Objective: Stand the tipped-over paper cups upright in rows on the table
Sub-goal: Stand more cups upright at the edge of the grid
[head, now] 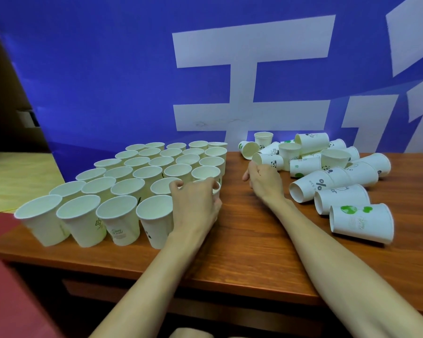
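— Setting another paper cup [215, 189] upright at the right-hand end of the standing rows [132, 181], second row from the front. Left hand [194, 203] wrapping it, fingers curled round its rim and wall.

— And reaching with the right hand [264, 178] toward the tipped-over heap [327, 172], fingers loosely curled beside the panda cup [269, 161]; possibly touching it, hard to tell, apparently gripping nothing.

— Needing next: letting go without nudging neighbours, then closing on that panda cup, turning it mouth-up, carrying it across the table [242, 240].
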`<state>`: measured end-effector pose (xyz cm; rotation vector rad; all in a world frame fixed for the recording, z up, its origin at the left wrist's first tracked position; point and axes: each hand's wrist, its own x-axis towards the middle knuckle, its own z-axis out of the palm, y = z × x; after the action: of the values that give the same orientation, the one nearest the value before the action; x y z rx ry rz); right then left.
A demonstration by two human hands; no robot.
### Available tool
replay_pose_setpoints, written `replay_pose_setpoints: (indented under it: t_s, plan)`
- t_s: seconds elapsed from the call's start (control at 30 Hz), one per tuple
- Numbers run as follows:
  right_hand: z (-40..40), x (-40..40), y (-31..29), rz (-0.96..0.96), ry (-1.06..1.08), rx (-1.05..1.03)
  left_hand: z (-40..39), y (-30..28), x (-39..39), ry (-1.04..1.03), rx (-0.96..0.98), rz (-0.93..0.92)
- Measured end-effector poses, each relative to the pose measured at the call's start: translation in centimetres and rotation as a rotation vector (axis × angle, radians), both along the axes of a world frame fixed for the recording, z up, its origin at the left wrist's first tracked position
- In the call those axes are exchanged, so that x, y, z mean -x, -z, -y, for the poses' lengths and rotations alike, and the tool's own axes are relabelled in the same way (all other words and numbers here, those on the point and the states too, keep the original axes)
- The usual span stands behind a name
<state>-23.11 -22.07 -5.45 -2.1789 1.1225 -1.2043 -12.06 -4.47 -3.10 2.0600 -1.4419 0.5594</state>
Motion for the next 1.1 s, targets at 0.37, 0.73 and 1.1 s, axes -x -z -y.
replay_pose_setpoints:
  t_s: [0.37,0.73,1.1]
  plan:
    - [0.5,0.5,-0.2,0.008,0.107,-0.061,1.3,0.1,1.5,0.533,0.274,0.104]
    - [1.3,1.3,-1.8,0.131,0.198,-0.061,5.4,0.4,4.3,0.518,-0.211,-0.293]
    - [6.3,-0.6,-1.8,-0.537,0.395,0.086,7.2,3.1,3.1,0.467,-0.209,-0.559]
